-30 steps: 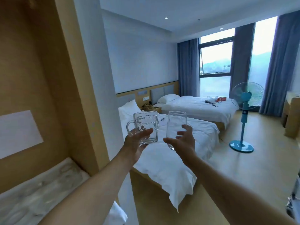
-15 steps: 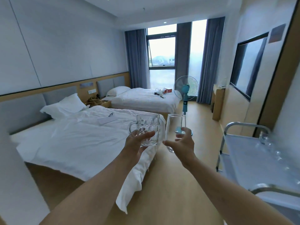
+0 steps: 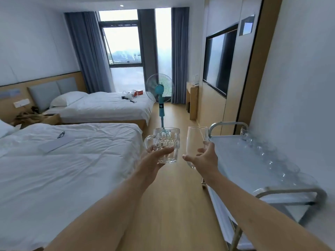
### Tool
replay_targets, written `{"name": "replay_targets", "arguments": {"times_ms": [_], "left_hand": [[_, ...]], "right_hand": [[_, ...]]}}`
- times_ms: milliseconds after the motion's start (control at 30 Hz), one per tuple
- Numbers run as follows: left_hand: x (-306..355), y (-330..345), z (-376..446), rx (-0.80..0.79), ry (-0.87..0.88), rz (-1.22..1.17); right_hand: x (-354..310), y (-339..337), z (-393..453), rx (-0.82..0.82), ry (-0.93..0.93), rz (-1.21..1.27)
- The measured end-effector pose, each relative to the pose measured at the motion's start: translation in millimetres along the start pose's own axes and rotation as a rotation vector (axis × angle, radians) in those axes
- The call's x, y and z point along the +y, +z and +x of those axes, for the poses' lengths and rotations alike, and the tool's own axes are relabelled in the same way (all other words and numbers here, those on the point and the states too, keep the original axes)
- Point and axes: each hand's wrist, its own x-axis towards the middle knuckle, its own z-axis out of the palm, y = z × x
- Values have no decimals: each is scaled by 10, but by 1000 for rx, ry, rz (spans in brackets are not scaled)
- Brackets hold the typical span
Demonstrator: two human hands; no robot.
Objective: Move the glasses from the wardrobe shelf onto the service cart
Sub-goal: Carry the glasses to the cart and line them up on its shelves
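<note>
Glass row (image 3: 268, 153) already lines service cart (image 3: 235, 156). Left hand (image 3: 154, 160) grips beer mug (image 3: 166, 144), right hand (image 3: 203, 156) grips tall glass (image 3: 194, 142), both in air beside cart; setting down remains.

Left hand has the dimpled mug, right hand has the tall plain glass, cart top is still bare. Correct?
Not quite. The cart top is not bare: the head view shows a row of clear glasses along its wall side. The rest holds: the left hand grips the dimpled mug, and the right hand holds the tall plain glass.
</note>
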Motion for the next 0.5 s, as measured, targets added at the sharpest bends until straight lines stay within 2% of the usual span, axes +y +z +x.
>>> {"name": "replay_targets", "arguments": {"times_ms": [500], "left_hand": [[-475,-133,1712,-271,-269,35]], "right_hand": [[743,404,918,278,217,-80]]}}
